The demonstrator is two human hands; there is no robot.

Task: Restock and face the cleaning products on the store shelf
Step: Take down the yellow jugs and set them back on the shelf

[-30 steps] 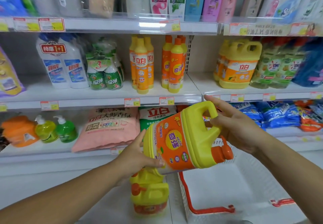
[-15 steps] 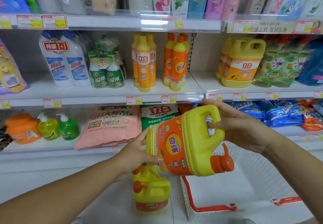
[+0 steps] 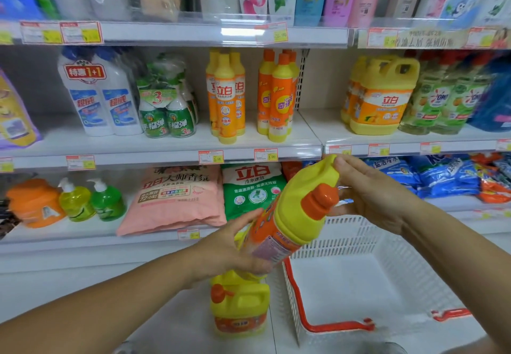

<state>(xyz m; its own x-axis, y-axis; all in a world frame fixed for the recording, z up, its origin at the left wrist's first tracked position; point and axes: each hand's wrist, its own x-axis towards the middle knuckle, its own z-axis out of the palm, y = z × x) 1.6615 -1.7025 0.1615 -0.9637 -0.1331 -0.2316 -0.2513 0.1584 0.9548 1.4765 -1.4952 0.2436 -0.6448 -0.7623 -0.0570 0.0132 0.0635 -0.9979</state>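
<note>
I hold a yellow detergent jug [image 3: 298, 210] with an orange label and orange cap in front of the lower shelves, tilted with its cap end pointing toward me. My left hand [image 3: 235, 245] grips its lower body from below. My right hand [image 3: 367, 190] holds the handle end, its thumb on top of the handle and its fingers behind the cap. A second matching jug [image 3: 239, 309] stands on the floor below. Similar yellow jugs [image 3: 381, 96] stand on the middle shelf at right.
A white plastic basket [image 3: 409, 245] with red handles sits on the floor at right, nothing visible in it. Tall orange-yellow bottles [image 3: 276, 96] and spray bottles fill the middle shelf [image 3: 177, 149]. Pink and green detergent bags [image 3: 177, 196] lie on the lower shelf.
The jug has turned in my hands: its label faced me before, now its cap end points toward me. My right hand has shifted with the handle.
</note>
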